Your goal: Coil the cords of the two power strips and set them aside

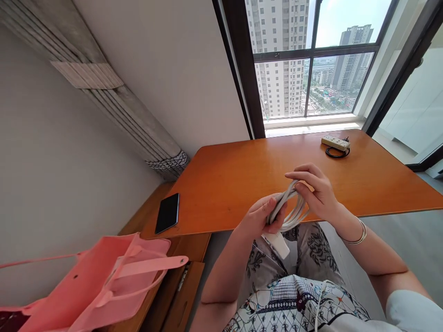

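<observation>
A coiled white cable [296, 216] is held above the front edge of the table, over my lap. My left hand [261, 214] is closed round one side of the loops, thumb on top. A white block [278, 244], flat and oblong, hangs below that hand; its upper end is hidden, so I cannot tell exactly what it is. My right hand [316, 191] pinches the upper right part of the coil between thumb and fingers, with the other fingers loosely bent. A bracelet circles the right wrist.
On the orange-brown wooden table [214, 184] lie a black-screened tablet or phone [168, 213] at the left and a cream power strip [335, 143] with a black cord at the back right. A pink bag [104, 276] stands open at lower left. A window [311, 60] is behind the table.
</observation>
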`<state>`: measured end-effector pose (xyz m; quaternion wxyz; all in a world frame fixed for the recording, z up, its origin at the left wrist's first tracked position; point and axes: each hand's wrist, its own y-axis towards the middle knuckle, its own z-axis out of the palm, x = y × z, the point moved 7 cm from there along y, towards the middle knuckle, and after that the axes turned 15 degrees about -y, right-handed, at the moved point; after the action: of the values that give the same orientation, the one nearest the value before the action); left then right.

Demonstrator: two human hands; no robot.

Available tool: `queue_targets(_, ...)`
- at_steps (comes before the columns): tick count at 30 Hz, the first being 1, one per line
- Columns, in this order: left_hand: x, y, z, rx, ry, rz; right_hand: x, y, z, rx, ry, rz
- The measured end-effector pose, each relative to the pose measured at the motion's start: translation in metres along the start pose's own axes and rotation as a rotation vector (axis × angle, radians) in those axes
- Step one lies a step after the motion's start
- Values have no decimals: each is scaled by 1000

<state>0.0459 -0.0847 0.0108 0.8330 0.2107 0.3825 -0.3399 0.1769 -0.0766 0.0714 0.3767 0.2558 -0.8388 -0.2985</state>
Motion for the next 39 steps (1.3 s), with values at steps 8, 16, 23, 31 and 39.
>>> queue_targets(8,6,5,-21,-5,-390,45,-27,-21,52,478,896,458)
queue_targets(16,1,17,-30,-79,-247,92,-39,-29,61,393,992,663)
queue_targets(23,-10,22,-43,-352,-17,252,-45,-29,61,328,921,678)
queue_targets(31,-13,20,-37,-311,-113,293,-49,-30,62,374,989,642)
queue_targets(39,-7,23,-35,-241,-149,202,-50,-31,63,421,955,600)
